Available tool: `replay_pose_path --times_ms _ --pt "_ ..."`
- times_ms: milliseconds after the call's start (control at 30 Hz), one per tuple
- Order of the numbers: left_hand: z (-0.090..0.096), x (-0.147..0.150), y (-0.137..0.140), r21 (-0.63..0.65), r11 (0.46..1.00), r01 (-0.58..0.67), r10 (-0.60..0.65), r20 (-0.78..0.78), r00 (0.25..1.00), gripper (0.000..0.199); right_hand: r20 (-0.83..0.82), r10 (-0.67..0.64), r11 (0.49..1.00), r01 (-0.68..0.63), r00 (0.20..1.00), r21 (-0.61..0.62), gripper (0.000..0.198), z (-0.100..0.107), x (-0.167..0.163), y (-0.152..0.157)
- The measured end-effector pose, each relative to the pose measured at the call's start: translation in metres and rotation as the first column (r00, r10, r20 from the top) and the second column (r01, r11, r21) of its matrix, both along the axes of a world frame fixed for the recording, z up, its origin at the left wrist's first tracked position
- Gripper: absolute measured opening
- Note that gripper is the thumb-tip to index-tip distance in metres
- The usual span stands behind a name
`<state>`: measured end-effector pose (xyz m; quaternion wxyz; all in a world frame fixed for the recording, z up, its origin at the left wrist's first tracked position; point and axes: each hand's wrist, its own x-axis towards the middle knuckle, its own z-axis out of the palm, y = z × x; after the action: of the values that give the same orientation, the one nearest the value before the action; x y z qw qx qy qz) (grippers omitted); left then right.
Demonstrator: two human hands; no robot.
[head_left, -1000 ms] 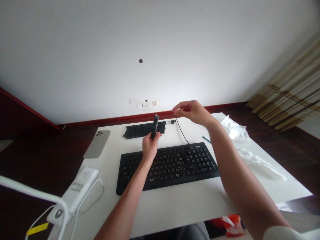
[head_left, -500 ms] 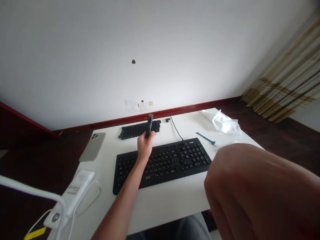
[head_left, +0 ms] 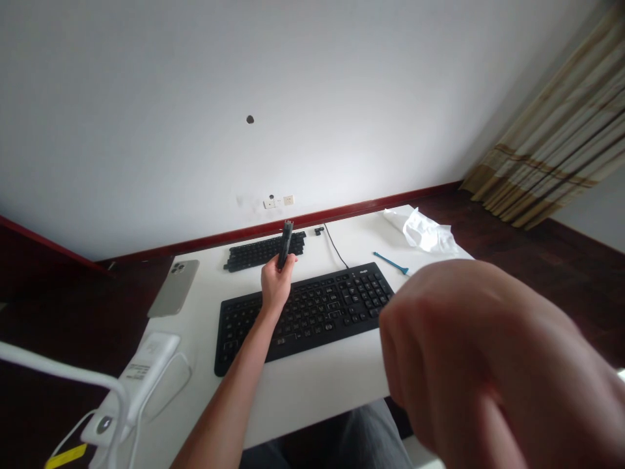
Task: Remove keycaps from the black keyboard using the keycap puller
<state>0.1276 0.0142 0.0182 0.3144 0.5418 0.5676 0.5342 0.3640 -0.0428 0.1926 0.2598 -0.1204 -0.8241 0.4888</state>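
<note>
My left hand [head_left: 274, 285] hovers over the black keyboard [head_left: 312, 312] and grips a long black keycap bar [head_left: 284, 242], held upright. A set of loose black keycaps [head_left: 254, 251] lies in rows behind the keyboard. My right hand [head_left: 469, 352] is raised close to the camera, big and blurred, fingers curled; nothing shows in it. It hides the table's right front part.
A white table [head_left: 312, 384] carries a phone [head_left: 174, 287] face down at the left, a white power bank [head_left: 131, 381] with cables, a blue tool [head_left: 390, 262], crumpled white plastic [head_left: 424, 231] and two small black pieces [head_left: 318, 230]. A curtain [head_left: 561, 150] hangs at the right.
My right hand has left the far table edge and come up close to the camera. The view has shifted slightly; my left hand keeps holding the keycap bar upright.
</note>
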Motion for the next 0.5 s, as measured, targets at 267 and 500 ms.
replay_pose_path --times_ms 267,500 --pt "0.012 0.011 -0.016 0.107 0.991 0.074 -0.026 -0.395 0.918 0.039 0.276 -0.244 0.954 0.281 0.93 -0.103 0.046 -0.062 0.008 0.075" --pt "0.006 0.038 -0.037 0.002 0.988 0.152 -0.116 -0.634 0.765 0.02 -0.06 -0.204 0.858 0.149 0.977 -0.491 0.06 -0.132 0.012 0.073"
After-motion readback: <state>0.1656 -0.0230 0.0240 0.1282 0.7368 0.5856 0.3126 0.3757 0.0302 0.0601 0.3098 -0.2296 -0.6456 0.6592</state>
